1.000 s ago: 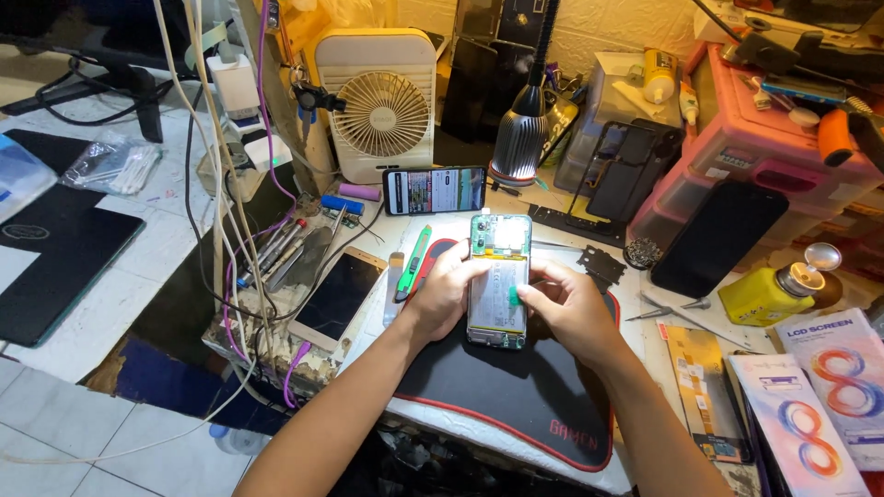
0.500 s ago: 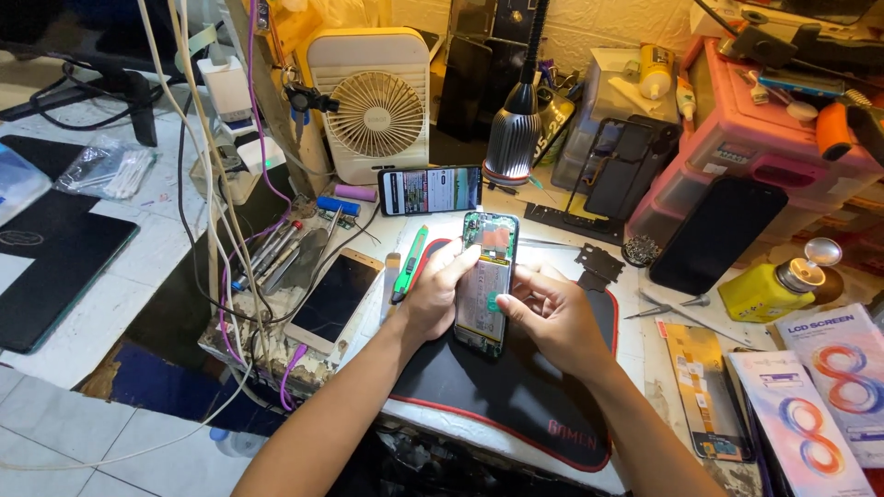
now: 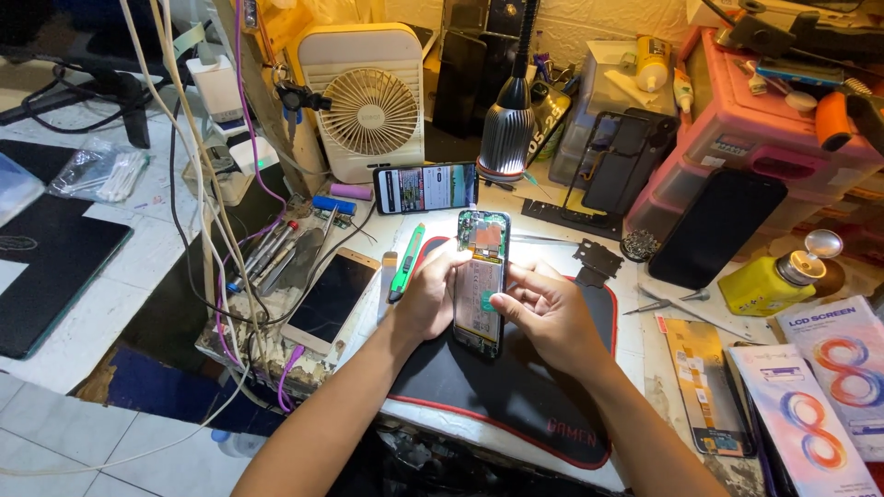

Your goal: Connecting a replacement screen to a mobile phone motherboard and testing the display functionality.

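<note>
Taking the opened phone (image 3: pixel 481 281) as the landmark: it lies over the black mat (image 3: pixel 516 377) in the middle of the desk (image 3: pixel 635 340), its back cover off, so the battery and the green board are visible.

Far to the left of the phone there is a dark laptop (image 3: pixel 51 267) and a clear plastic bag (image 3: pixel 97 173). Nearer on the left, many cables (image 3: pixel 207 230) hang down past a bundle of hand tools (image 3: pixel 272 253), and a phone with a gold frame (image 3: pixel 331 299) lies flat. Just beside the opened phone on the left lies a green cutter knife (image 3: pixel 405 262).

The left hand (image 3: pixel 428 299) is closed around the left edge of the opened phone and grips it. The right hand (image 3: pixel 543 313) rests on the right side, the fingers curled, the fingertips pressing on the battery area.

Behind the phone stand a white fan (image 3: pixel 368 101), a lit phone (image 3: pixel 425 187) lying sideways and a lamp (image 3: pixel 507 138). These stand close together, so there is little free room in that direction.

To the right of the phone lie tweezers (image 3: pixel 668 301), a black phone screen (image 3: pixel 716 227), a yellow bottle (image 3: pixel 769 281), pink drawers (image 3: pixel 773 138) and printed boxes (image 3: pixel 829 387). The front part of the mat, toward the near edge of the desk, is the open space.
</note>
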